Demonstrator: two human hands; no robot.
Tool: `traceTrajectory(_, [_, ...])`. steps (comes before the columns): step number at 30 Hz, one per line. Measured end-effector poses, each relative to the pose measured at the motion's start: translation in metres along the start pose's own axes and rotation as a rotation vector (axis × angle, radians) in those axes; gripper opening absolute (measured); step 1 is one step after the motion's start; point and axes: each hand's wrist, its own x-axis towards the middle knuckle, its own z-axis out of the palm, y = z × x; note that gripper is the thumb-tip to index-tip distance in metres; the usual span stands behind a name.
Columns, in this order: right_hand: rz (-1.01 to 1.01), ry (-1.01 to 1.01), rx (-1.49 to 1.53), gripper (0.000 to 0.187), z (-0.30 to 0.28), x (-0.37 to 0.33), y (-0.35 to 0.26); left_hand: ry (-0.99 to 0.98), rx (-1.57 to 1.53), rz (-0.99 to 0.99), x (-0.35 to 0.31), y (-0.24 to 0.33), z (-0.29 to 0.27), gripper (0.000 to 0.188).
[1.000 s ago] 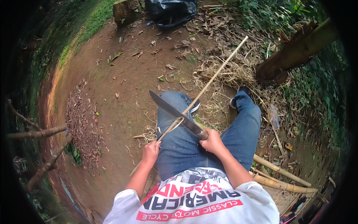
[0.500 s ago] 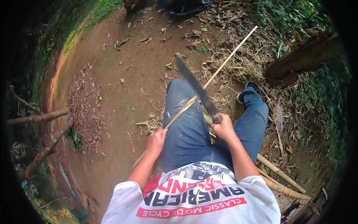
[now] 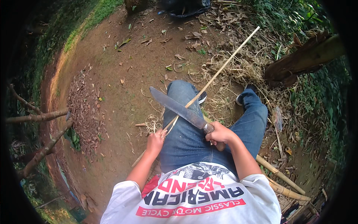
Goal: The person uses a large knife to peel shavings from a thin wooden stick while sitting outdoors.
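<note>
A long pale bamboo strip (image 3: 223, 68) slants across my left thigh, its far end up to the right over the ground. My left hand (image 3: 155, 142) is closed round its near part, beside my knee, and the tail runs on behind my hand. In my right hand (image 3: 219, 135) is the handle of a machete (image 3: 178, 108) with a broad dark blade. The blade lies across the strip above my thigh, its tip pointing up and left. A thin sliver stands off the strip between the blade and my left hand.
Curly shavings (image 3: 238, 71) heap on the ground past my feet, near a thick trunk (image 3: 298, 61). Bamboo poles (image 3: 279, 173) lie beside my right hip. Cut branches (image 3: 41, 117) stick in from the left. A black plastic bag (image 3: 186, 7) lies at the far edge.
My right hand and the machete have come nearer to me, and the blade has swung to point further left. A sliver now shows near my left hand, which has barely moved.
</note>
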Motion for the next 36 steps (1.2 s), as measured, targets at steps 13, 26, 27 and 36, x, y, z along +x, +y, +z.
traceTrajectory(13, [-0.254, 0.468, -0.391, 0.029, 0.004, -0.003, 0.013, -0.042, -0.012, 0.007, 0.004, 0.019, -0.010, 0.032])
traceTrajectory(26, [-0.158, 0.580, -0.054, 0.020, -0.028, 0.004, 0.005, -0.047, 0.020, -0.039, 0.020, 0.051, -0.015, 0.038])
traceTrajectory(27, [-0.229, 0.584, -0.112, 0.021, -0.023, 0.009, 0.017, -0.036, -0.004, -0.035, 0.020, 0.053, -0.015, 0.039])
traceTrajectory(36, [-0.253, 0.534, -0.281, 0.022, -0.006, 0.008, 0.004, -0.020, -0.002, -0.025, 0.020, 0.050, -0.015, 0.041])
